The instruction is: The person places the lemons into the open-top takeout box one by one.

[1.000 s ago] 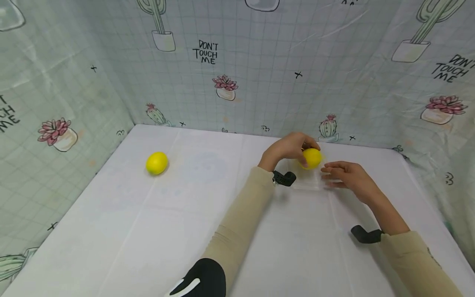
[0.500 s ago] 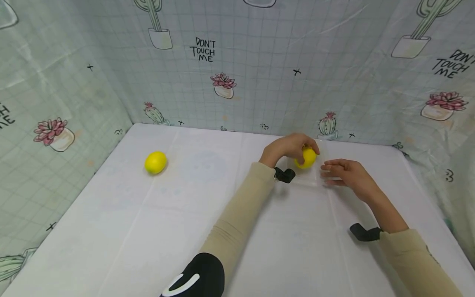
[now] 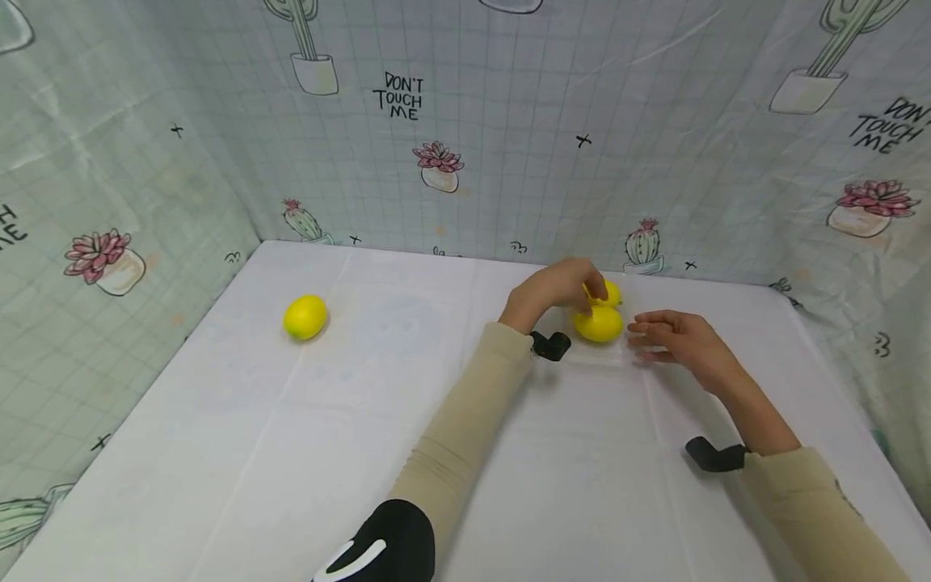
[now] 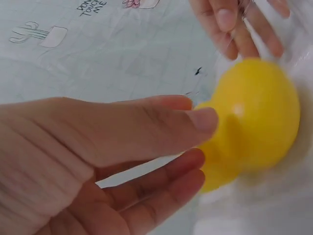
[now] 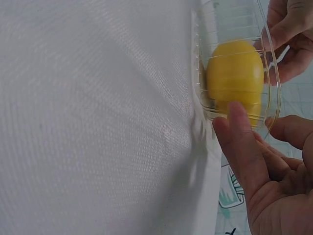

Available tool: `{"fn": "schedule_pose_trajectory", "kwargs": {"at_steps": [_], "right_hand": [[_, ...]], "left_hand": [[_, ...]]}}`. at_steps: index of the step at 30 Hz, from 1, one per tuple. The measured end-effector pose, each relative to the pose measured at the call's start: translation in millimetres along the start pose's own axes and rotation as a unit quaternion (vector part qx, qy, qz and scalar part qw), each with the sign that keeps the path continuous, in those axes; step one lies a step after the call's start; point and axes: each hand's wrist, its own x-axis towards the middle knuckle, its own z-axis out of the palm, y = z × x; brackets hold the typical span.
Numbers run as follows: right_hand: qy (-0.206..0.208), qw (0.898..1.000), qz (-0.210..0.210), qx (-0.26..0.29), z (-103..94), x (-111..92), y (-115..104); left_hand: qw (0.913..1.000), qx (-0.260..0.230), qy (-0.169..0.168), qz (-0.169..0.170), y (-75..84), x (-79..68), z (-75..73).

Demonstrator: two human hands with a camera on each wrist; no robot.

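Observation:
Two yellow lemons sit together in a clear plastic box (image 5: 277, 95) at the table's far side, the front lemon (image 3: 600, 326) against the rear lemon (image 3: 613, 293). My left hand (image 3: 549, 291) reaches over from the left, its thumb and fingertips spread apart right at the lemons. In the left wrist view the thumb overlaps the yellow skin. On the box's right, my right hand (image 3: 687, 349) has nearly straight fingers at the outer wall, with the thumb (image 5: 288, 129) at the rim. A third lemon (image 3: 305, 317) lies by itself at the left.
White cloth covers the table (image 3: 364, 436). A patterned curtain (image 3: 509, 162) with cactus drawings hangs along the back and both sides. Black wrist straps show on the left wrist (image 3: 551, 346) and right wrist (image 3: 716, 455).
My left hand has lowered a lemon into the box and loosened its fingers from it, drawing slightly back left. A second lemon behind now shows. My right hand has stayed at the box.

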Motion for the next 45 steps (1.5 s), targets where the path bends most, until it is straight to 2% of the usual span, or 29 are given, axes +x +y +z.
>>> {"fn": "schedule_pose_trajectory", "kwargs": {"at_steps": [4,7,11,16,20,25,31,37,41,45], "right_hand": [[0.0,1.0,0.0,0.004,-0.1,-1,1],[0.005,1.0,-0.002,0.002,-1.8,0,0],[0.004,1.0,-0.001,0.0,-3.7,0,-3],[-0.003,1.0,0.0,-0.002,-6.3,-3,-4],[-0.005,1.0,0.001,-0.008,-9.0,-3,-4],[-0.01,1.0,0.006,-0.005,-9.8,-1,-3],[-0.011,1.0,0.016,-0.003,-7.2,0,-1],[-0.007,1.0,0.019,-0.008,-5.8,-1,-1],[-0.007,1.0,0.015,-0.001,-4.0,-2,-3],[-0.009,1.0,0.019,0.001,-1.2,-4,-4]], "left_hand": [[0.9993,-0.004,0.033,0.019,-9.3,-14.0,-14.0],[0.9971,0.006,0.071,0.027,-18.5,-33.3,-29.1],[0.9922,0.034,0.117,0.026,-37.5,-67.8,-48.9],[0.9861,0.08,0.145,0.019,-66.8,-119.6,-68.8],[0.9805,0.11,0.161,-0.026,-94.5,-162.6,-80.5],[0.9688,0.144,0.177,-0.097,-137.9,-207.9,-89.7],[0.9593,0.151,0.163,-0.175,-177.1,-244.1,-101.5],[0.9533,0.166,0.132,-0.215,-203.0,-269.8,-109.8],[0.9478,0.175,0.119,-0.239,-217.8,-282.0,-109.3],[0.9446,0.162,0.096,-0.269,-226.4,-286.7,-108.0]]}}
